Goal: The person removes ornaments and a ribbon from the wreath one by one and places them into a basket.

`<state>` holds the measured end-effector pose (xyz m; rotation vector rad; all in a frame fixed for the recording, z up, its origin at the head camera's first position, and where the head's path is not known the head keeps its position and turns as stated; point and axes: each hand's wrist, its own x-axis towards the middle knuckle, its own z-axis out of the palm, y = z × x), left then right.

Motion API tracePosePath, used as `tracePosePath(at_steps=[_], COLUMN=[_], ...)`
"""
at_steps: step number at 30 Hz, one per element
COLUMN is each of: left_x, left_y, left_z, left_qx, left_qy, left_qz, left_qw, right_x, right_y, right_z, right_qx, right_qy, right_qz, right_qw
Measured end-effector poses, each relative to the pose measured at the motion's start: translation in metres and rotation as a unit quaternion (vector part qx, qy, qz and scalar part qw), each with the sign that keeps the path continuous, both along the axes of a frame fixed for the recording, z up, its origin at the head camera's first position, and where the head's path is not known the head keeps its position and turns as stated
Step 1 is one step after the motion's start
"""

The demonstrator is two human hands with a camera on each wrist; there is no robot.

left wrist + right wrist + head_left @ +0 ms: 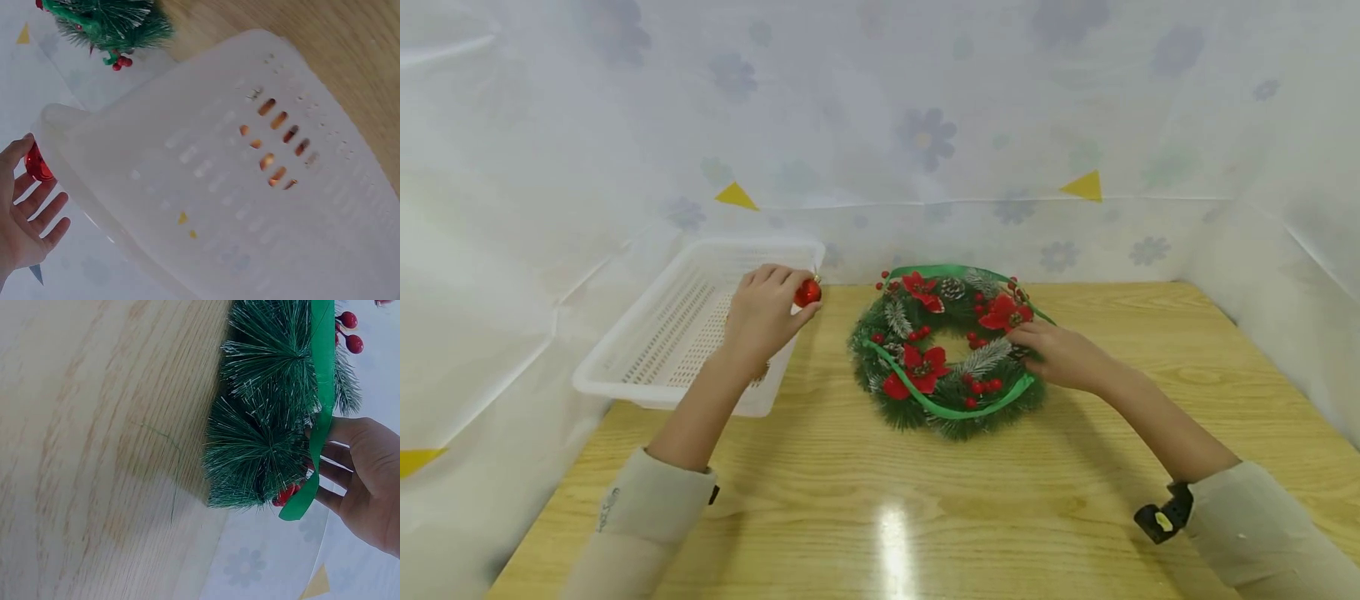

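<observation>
Left hand (763,312): thumb and fingers pinch a red ball (807,293), the gap no wider than the ball itself; the remaining fingers spread loosely in the left wrist view. Ball is at the right rim of a white basket (647,393), toward the back corner; cannot tell whether it touches the rim. Copper-coloured items (267,161) show through the basket's slots.

Right hand (1063,357) at the right side of the wreath (955,379), fingers partly extended into the greenery behind a green ribbon (322,369). Fingertips hidden; cannot tell how firmly, or whether, they grip.

Wreath lies flat on the wooden table (850,517), right of the basket and apart from it. It carries red flowers (917,371), berries (988,386), frosted sprigs and a pine cone (952,288). Ribbon runs loosely over its front and back. Patterned sheeting (842,108) behind, with yellow triangles (1081,186).
</observation>
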<state>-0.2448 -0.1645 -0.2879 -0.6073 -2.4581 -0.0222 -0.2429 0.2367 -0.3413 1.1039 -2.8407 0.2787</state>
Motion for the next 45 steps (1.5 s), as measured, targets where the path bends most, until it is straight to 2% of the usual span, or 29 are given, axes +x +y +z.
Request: tracePosePath(at_steps=[5, 10, 17, 24, 31, 39, 45], left_x=[-0.002, -0.004, -0.009, -0.017, -0.024, -0.026, -0.028], left_y=[-0.027, -0.052, -0.080, -0.104, -0.117, -0.118, -0.117], left_z=[-0.008, -0.017, -0.030, -0.041, -0.049, -0.051, -0.054], left_qx=[0.029, 0.028, 0.030, 0.008, -0.038, -0.086, -0.097], left_qy=[-0.047, -0.083, -0.118, -0.164, -0.183, -0.197, -0.237], left_qz=[0.035, 0.069, 0.088, 0.100, 0.100, 0.106, 0.120], left_qw=[0.9979, 0.9938, 0.9886, 0.9813, 0.9772, 0.9709, 0.9592], right_x=[-0.002, -0.003, -0.002, -0.002, -0.003, -0.002, -0.002], right_y=[0.002, 0.003, 0.002, 0.001, 0.003, 0.003, 0.003], right_z=[-0.003, -0.004, -0.002, -0.002, -0.003, -0.003, -0.003], right_qx=[0.006, 0.005, 0.002, 0.002, 0.004, 0.002, -0.001], right_qy=[-0.003, -0.001, -0.001, -0.002, 0.003, 0.004, 0.009], right_qz=[-0.008, -0.007, 0.000, -0.001, 0.000, 0.001, 0.005], right_qw=[1.000, 1.000, 1.000, 1.000, 1.000, 1.000, 1.000])
